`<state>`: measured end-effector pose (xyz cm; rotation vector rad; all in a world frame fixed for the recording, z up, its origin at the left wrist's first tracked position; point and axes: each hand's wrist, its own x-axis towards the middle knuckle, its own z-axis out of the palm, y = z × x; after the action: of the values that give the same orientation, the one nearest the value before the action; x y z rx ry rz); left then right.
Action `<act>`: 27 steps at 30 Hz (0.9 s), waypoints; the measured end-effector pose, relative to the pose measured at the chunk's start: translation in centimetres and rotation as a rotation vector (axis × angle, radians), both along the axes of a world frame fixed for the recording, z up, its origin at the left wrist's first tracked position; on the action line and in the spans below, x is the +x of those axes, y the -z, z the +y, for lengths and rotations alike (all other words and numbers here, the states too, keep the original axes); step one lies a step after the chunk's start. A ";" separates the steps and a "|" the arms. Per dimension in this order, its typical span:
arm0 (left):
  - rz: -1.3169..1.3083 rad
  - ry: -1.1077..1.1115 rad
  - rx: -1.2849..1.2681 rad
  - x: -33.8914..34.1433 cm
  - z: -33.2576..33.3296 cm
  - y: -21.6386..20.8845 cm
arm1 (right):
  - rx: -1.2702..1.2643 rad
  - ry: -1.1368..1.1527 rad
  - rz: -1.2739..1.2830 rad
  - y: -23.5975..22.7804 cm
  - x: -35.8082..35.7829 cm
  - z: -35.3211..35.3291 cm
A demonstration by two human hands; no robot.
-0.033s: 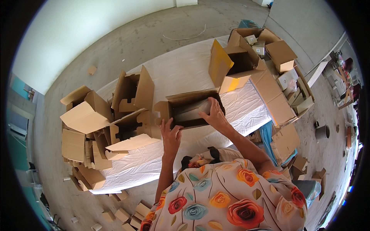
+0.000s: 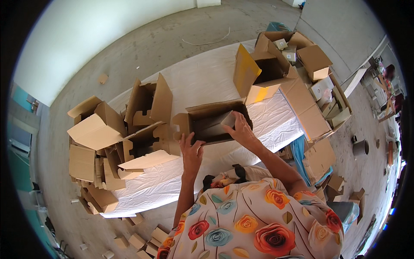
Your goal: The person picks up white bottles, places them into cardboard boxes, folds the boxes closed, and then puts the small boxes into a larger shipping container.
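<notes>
In front of me on the white-covered table lies an open cardboard box (image 2: 217, 106), its long opening facing up. My left hand (image 2: 191, 151) is at its near left corner, fingers curled over the rim. Inside the right end of the box is my right hand (image 2: 242, 129), thumb and fingers closed around the end of a small pale box (image 2: 225, 119). That pale box is tilted, and my right fingers partly hide it. The lower inside of the cardboard box is in shadow.
Several open cardboard boxes (image 2: 148, 101) crowd the table's left end. Back right stands a taped carton (image 2: 263, 93) beside a large carton (image 2: 304, 103) of small white boxes. Loose boxes (image 2: 137, 241) and a grey bucket (image 2: 360, 148) are on the floor.
My right hand has shifted slightly, and the pale box's end now shows more clearly beside its thumb. My left hand stays at the box's corner.
</notes>
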<state>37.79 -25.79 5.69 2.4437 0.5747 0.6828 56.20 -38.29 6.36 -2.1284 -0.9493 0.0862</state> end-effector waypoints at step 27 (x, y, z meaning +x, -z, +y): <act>-0.048 -0.027 -0.023 0.5 0.7 0.7 | 0.109 -0.280 -0.037 1.4 2.4 -7.2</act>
<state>38.28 -25.14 5.02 2.3960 0.5941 0.7394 58.62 -45.54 4.96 -1.8929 -1.2420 0.1318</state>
